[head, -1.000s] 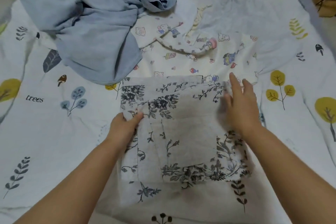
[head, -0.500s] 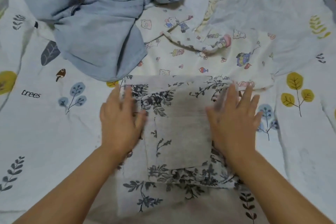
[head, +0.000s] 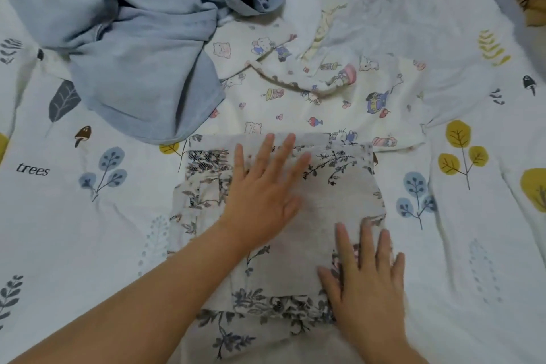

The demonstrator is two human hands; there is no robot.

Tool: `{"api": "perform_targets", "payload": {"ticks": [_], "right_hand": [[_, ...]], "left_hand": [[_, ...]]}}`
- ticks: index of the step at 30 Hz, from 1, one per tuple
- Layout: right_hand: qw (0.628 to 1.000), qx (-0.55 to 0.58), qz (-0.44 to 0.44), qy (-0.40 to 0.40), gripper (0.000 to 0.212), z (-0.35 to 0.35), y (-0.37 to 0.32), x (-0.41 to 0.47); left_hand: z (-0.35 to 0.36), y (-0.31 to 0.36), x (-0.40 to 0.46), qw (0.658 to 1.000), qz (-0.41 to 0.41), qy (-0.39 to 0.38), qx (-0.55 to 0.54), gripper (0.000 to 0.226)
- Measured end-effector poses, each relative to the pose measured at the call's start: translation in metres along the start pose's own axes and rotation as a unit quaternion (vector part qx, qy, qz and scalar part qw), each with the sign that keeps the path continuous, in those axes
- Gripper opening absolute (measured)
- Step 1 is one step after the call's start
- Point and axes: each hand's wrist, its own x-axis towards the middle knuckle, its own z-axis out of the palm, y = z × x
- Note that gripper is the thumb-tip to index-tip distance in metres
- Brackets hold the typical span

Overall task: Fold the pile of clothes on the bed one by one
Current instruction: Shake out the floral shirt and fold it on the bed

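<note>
Folded garment (head: 339, 195) nearest on bed (head: 472, 245); pile behind — one garment (head: 133, 62) left, another (head: 339, 103) right

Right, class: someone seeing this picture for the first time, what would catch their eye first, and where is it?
First, the two bare hands pressed flat on a folded floral garment at centre bottom: the left hand near its top, the right hand at its lower right corner. Next, the crumpled light blue garment heaped at upper left, with a cartoon-print garment spread beside it, all on a leaf-patterned bedsheet.

both hands (head: 263, 198) (head: 367, 278) flat on folded floral garment (head: 334, 201) — blue garment (head: 133, 47) beyond
</note>
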Motion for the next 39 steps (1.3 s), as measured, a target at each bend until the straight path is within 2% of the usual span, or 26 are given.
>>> {"api": "perform_targets", "payload": {"ticks": [1,3,5,7,9,11,12,14,15,17,21,22,25,30,39], "right_hand": [[1.0,-0.019,-0.001,-0.021,0.075,0.005,0.001,-0.005],[0.999,-0.034,-0.003,-0.041,0.078,0.011,0.004,-0.007],[0.998,-0.029,-0.014,-0.056,0.076,0.01,0.007,-0.002],[0.998,-0.026,-0.034,-0.042,0.074,0.008,0.01,0.0],[0.998,0.023,-0.041,-0.035,0.069,0.008,0.018,0.003],[0.988,0.153,-0.002,-0.001,0.065,0.0,0.027,0.011],[0.978,0.205,0.027,0.024,0.061,-0.006,0.031,0.016],[0.958,0.276,0.071,0.037,0.056,-0.016,0.037,0.031],[0.95,0.302,0.079,0.027,0.054,-0.019,0.038,0.039],[0.942,0.325,0.079,-0.005,0.049,-0.023,0.037,0.051],[0.937,0.333,0.088,-0.058,0.083,-0.024,0.033,0.059],[0.937,0.332,0.089,-0.058,0.084,-0.024,0.031,0.06],[0.941,0.327,0.081,-0.023,0.067,-0.027,0.026,0.057],[0.947,0.314,0.02,0.059,0.045,-0.046,0.013,0.041],[0.947,0.302,-0.093,0.056,0.043,-0.111,-0.04,0.009]], "left_hand": [[0.007,0.002,0.007,0.999,0.022,-0.036,0.001,0.067],[0.024,-0.003,0.012,0.987,0.003,-0.162,-0.011,0.065],[0.035,-0.011,0.014,0.975,-0.019,-0.22,-0.027,0.064],[0.031,-0.014,0.01,0.98,-0.005,-0.193,-0.046,0.068],[0.015,-0.018,-0.004,0.995,-0.034,-0.073,-0.065,0.07],[0.002,-0.03,-0.029,0.979,-0.176,0.056,-0.081,0.061],[-0.003,-0.04,-0.042,0.953,-0.277,0.074,-0.1,0.059],[-0.01,-0.054,-0.065,0.872,-0.457,-0.002,-0.177,0.066],[-0.009,-0.058,-0.072,0.837,-0.499,-0.044,-0.219,0.071],[-0.006,-0.06,-0.082,0.815,-0.489,-0.073,-0.303,0.071],[-0.005,-0.053,-0.087,0.809,-0.414,-0.038,-0.416,0.062],[-0.005,-0.053,-0.087,0.81,-0.406,-0.031,-0.421,0.063],[-0.01,-0.052,-0.088,0.839,-0.385,-0.016,-0.385,0.062],[-0.032,-0.045,-0.092,0.861,-0.369,0.016,-0.351,0.065],[-0.113,-0.049,-0.16,0.831,-0.429,0.084,-0.343,0.066]]}}
